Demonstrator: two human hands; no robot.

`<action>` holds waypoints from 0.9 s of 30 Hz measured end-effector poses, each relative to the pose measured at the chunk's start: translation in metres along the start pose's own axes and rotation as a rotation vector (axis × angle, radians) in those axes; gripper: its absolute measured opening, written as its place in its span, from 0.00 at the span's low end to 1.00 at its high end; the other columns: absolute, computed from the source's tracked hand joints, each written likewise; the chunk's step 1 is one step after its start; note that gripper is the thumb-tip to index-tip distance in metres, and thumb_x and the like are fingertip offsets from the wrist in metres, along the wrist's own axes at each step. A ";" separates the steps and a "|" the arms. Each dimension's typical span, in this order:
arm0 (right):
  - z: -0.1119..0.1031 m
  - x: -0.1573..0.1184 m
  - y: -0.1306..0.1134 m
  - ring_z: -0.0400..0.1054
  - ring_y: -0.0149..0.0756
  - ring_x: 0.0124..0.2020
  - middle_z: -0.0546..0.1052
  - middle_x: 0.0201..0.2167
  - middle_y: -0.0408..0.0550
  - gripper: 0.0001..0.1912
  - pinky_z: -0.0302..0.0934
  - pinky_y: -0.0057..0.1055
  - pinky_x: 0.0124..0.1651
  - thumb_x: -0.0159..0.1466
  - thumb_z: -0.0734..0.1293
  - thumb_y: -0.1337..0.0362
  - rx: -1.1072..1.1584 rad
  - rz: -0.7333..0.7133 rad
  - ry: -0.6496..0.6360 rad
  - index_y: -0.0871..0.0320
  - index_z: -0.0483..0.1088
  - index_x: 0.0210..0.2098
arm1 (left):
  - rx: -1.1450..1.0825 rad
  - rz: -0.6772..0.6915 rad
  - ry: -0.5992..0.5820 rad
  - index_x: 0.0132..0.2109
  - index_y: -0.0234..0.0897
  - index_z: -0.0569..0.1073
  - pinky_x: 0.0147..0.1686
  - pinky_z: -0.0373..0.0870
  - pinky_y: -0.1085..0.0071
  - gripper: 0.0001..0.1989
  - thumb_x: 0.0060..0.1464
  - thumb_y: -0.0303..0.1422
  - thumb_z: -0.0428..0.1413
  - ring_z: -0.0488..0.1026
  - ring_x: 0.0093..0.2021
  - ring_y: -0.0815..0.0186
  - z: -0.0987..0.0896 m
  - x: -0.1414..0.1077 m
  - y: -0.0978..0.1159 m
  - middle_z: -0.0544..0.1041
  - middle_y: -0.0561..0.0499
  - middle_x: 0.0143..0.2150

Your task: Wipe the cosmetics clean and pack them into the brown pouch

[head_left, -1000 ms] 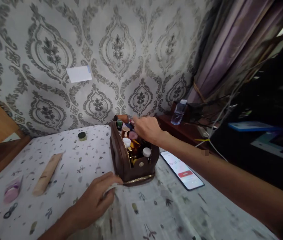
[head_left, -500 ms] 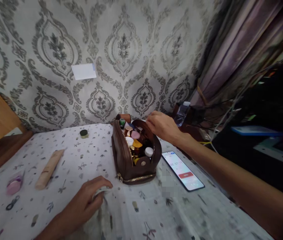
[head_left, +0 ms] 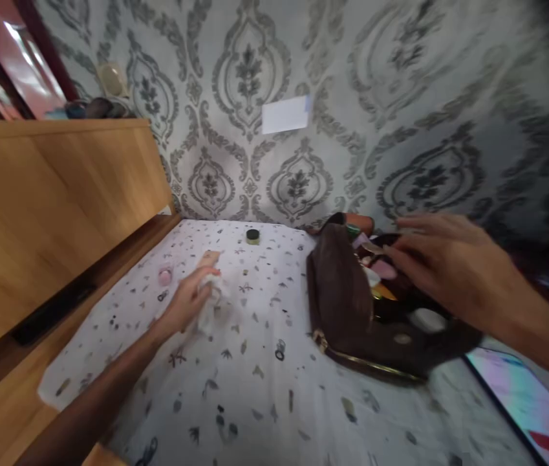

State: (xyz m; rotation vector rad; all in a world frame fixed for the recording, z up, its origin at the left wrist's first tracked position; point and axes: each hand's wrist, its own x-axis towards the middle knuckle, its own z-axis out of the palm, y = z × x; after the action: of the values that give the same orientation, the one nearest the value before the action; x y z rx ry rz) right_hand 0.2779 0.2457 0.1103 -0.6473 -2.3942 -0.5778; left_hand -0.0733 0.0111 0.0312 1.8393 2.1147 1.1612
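Observation:
A brown bag stands unzipped at the right, with several small cosmetic items inside. My right hand is over the bag's opening, fingers bent down toward its contents; it is blurred, and whether it holds anything is unclear. My left hand pinches a white cloth or tissue above the patterned sheet. Just beyond its fingers lies a beige tube, partly covered by the hand. To the left of the tube is a small pink item.
A small dark-lidded jar sits near the wall. A phone with a lit screen lies at the lower right. A wooden panel borders the left side. White paper is on the wall.
The view has swung left, so the bag appears farther right. My left hand has moved toward the tube with the white cloth or tissue. My right hand has shifted over the bag's opening.

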 end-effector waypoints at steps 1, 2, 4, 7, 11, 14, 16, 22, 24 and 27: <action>-0.003 -0.002 -0.011 0.69 0.52 0.52 0.78 0.43 0.60 0.17 0.64 0.46 0.52 0.69 0.61 0.58 0.063 -0.051 0.061 0.58 0.75 0.29 | 0.048 -0.046 0.093 0.51 0.36 0.72 0.40 0.70 0.69 0.16 0.61 0.34 0.46 0.73 0.38 0.63 -0.013 0.004 -0.017 0.78 0.48 0.44; -0.007 -0.004 -0.024 0.70 0.52 0.51 0.78 0.42 0.59 0.17 0.65 0.47 0.50 0.69 0.60 0.57 0.125 -0.090 0.135 0.57 0.74 0.29 | 0.101 -0.085 0.193 0.51 0.36 0.72 0.43 0.71 0.67 0.16 0.60 0.33 0.46 0.73 0.40 0.61 -0.025 0.008 -0.035 0.78 0.48 0.45; -0.015 -0.011 -0.056 0.71 0.49 0.50 0.78 0.44 0.58 0.14 0.66 0.47 0.50 0.70 0.60 0.58 0.244 -0.102 0.217 0.55 0.72 0.32 | 0.222 -0.153 0.367 0.51 0.35 0.71 0.52 0.69 0.62 0.17 0.58 0.31 0.45 0.73 0.49 0.58 -0.047 0.014 -0.069 0.76 0.45 0.50; -0.020 -0.024 -0.105 0.71 0.47 0.51 0.77 0.45 0.57 0.10 0.67 0.45 0.51 0.70 0.60 0.62 0.386 -0.130 0.245 0.56 0.70 0.35 | 0.353 -0.313 0.409 0.53 0.32 0.70 0.59 0.64 0.58 0.19 0.57 0.29 0.44 0.69 0.56 0.56 -0.066 0.018 -0.110 0.73 0.41 0.53; -0.004 -0.042 -0.155 0.72 0.43 0.49 0.78 0.41 0.54 0.07 0.70 0.40 0.47 0.69 0.63 0.67 0.604 -0.123 0.183 0.57 0.70 0.34 | 0.380 -0.413 0.320 0.54 0.30 0.71 0.58 0.66 0.56 0.21 0.59 0.34 0.44 0.70 0.55 0.53 -0.062 0.011 -0.135 0.72 0.38 0.51; 0.014 -0.053 -0.180 0.72 0.43 0.48 0.78 0.41 0.53 0.07 0.71 0.39 0.46 0.68 0.63 0.68 0.748 -0.047 0.123 0.57 0.71 0.34 | 0.413 -0.469 0.223 0.57 0.33 0.71 0.53 0.69 0.53 0.26 0.58 0.45 0.49 0.71 0.54 0.48 -0.050 0.005 -0.134 0.71 0.38 0.51; 0.023 -0.057 -0.195 0.72 0.43 0.48 0.78 0.41 0.53 0.09 0.71 0.40 0.45 0.68 0.62 0.69 0.823 0.007 0.059 0.56 0.72 0.33 | 0.518 -0.503 0.133 0.60 0.35 0.68 0.50 0.70 0.52 0.31 0.55 0.48 0.53 0.69 0.55 0.44 -0.044 0.002 -0.129 0.69 0.37 0.53; 0.031 -0.060 -0.228 0.72 0.40 0.45 0.78 0.40 0.52 0.09 0.69 0.40 0.48 0.66 0.62 0.70 1.091 0.147 -0.116 0.56 0.73 0.33 | 0.658 -0.457 0.099 0.58 0.29 0.70 0.47 0.72 0.58 0.25 0.58 0.37 0.46 0.74 0.45 0.52 -0.045 -0.004 -0.122 0.70 0.37 0.49; 0.031 -0.060 -0.235 0.72 0.40 0.43 0.79 0.39 0.51 0.08 0.68 0.40 0.47 0.66 0.62 0.68 1.206 0.253 -0.197 0.56 0.74 0.36 | 0.572 -0.400 0.206 0.55 0.29 0.72 0.48 0.72 0.57 0.25 0.56 0.40 0.47 0.74 0.41 0.54 -0.050 -0.006 -0.118 0.71 0.39 0.46; 0.030 -0.059 -0.244 0.73 0.39 0.41 0.79 0.41 0.51 0.10 0.68 0.38 0.43 0.67 0.64 0.60 1.453 0.514 -0.331 0.55 0.76 0.42 | 0.395 -0.208 0.296 0.53 0.32 0.73 0.46 0.73 0.59 0.25 0.55 0.44 0.48 0.73 0.43 0.54 -0.049 -0.009 -0.090 0.73 0.43 0.43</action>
State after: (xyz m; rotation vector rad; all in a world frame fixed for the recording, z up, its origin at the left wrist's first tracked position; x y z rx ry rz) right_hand 0.1701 0.0513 -0.0095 -0.5894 -2.0438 1.4424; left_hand -0.1696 -0.0174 0.0078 1.6011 2.7965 1.0824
